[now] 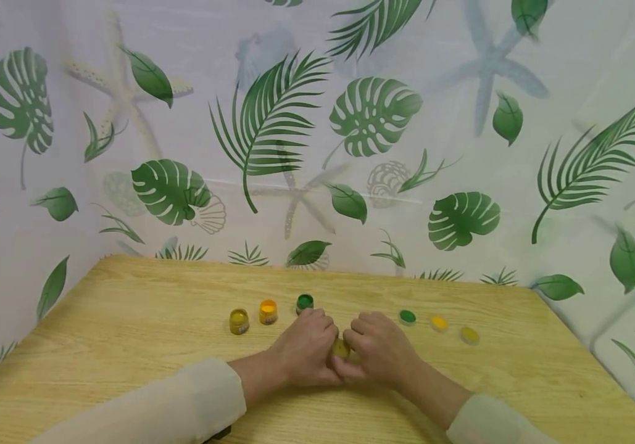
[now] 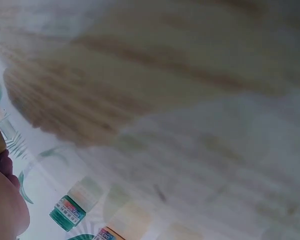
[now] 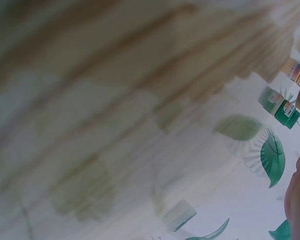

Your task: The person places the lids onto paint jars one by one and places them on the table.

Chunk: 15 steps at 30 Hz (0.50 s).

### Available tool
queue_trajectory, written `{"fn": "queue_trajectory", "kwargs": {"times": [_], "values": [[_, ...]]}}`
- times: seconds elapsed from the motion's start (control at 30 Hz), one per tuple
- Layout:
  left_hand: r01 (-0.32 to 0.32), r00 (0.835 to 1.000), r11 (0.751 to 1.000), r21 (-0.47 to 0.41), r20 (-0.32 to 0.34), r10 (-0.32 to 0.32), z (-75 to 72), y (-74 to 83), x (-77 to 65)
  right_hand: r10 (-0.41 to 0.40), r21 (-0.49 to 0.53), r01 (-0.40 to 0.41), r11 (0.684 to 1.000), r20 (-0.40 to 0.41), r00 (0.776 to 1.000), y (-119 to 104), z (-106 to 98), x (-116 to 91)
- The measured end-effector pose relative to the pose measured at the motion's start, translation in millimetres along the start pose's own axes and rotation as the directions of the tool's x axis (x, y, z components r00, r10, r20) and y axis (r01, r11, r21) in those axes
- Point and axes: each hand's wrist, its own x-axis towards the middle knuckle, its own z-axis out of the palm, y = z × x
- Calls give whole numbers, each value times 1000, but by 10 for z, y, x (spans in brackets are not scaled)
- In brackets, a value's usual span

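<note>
Both hands meet over the table around a small yellow-brown paint jar, which is largely hidden by the fingers. My left hand grips it from the left, fingers curled. From the other side my right hand holds its edge, thumb toward the left hand. Just beyond the left knuckles stands an uncapped green paint jar. In the right wrist view part of the held jar shows at the edge beside the right hand; the left wrist view catches only a part of the left hand.
Uncapped orange and olive-yellow jars stand left of the green one. Off to the right lie a green lid, a yellow lid and an olive lid. A leaf-patterned sheet hangs behind the wooden table.
</note>
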Motion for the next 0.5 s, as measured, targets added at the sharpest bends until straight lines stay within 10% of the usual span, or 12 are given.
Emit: {"fn": "queue_trajectory", "kwargs": {"times": [0.5], "values": [[18, 996, 1000, 1, 84, -18, -103, -28, 64, -21, 29, 18, 999, 80, 997, 29, -65, 62]]}}
